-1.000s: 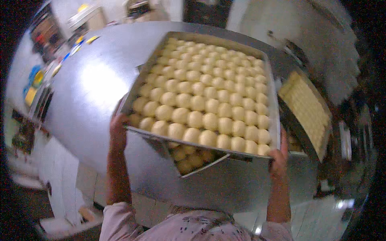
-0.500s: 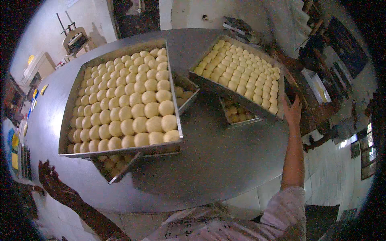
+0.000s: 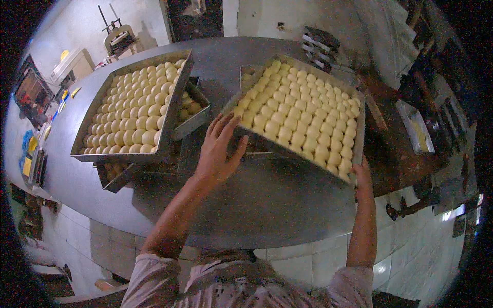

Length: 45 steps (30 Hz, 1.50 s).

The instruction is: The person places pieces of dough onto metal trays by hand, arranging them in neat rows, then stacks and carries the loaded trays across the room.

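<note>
A metal baking tray [image 3: 308,163] packed with rows of pale dough balls [image 3: 303,110] sits tilted at the right, above another tray. My left hand [image 3: 218,149] grips its left corner, fingers at the rim and thumb apart along the near wall. At the near right corner, my right hand [image 3: 362,177] is closed round the edge; part of its fingers is hidden behind the tray. The covered tray [image 3: 257,155] below shows only at its edges. To the left, a second full tray [image 3: 115,157] rests across other dough-filled trays [image 3: 192,120].
The stacks stand on a rounded grey metal table [image 3: 246,205]. Black metal pieces [image 3: 319,49] lie at its far edge. A press-like device [image 3: 118,38] stands beyond the far left. On the right is a brown surface with a small pale pan [image 3: 415,126]. Tiled floor [image 3: 287,264] lies nearby.
My left hand has come from the far left to the right tray's left corner. That tray now appears nearer and more turned, with my right hand lower on its edge. The view has shifted.
</note>
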Tool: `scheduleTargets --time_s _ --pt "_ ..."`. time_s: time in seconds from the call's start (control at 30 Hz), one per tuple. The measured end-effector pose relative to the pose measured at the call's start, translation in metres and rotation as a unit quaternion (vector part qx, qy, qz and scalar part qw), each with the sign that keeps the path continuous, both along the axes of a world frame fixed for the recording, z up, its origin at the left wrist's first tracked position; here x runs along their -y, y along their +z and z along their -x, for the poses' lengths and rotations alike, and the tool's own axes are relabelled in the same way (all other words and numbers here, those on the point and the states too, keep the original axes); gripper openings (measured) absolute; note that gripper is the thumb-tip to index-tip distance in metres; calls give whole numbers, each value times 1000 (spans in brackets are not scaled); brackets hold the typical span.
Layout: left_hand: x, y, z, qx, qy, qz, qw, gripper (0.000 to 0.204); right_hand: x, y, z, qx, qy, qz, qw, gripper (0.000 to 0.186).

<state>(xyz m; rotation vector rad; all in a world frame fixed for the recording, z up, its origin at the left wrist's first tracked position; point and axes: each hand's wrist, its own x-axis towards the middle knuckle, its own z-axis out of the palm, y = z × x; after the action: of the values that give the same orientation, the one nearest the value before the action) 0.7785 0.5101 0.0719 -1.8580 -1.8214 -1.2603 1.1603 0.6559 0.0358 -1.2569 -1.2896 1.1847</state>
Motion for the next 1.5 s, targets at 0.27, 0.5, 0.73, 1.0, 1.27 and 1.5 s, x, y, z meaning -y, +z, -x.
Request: scheduleTargets --time_s 0.27,0.5,0.73,1.0,1.27,1.5 --pt "-26 -44 -18 480 -236 263 803 73 146 4 -63 -102 -82 5 991 74" --pt "-3 -31 -8 538 -264 401 694 76 188 -5 -56 -180 -62 -8 982 68" --pt "96 40 -21 533 -349 257 727 76 202 13 -47 -160 -80 22 984 69" --pt "189 104 10 550 -329 118 758 81 151 78 34 -106 89 9 990 70" --pt "257 91 78 575 -169 -120 792 85 71 150 205 6 337 -29 941 72" --pt "263 101 166 483 1 -110 869 82 1 212 360 123 486 -63 863 73"
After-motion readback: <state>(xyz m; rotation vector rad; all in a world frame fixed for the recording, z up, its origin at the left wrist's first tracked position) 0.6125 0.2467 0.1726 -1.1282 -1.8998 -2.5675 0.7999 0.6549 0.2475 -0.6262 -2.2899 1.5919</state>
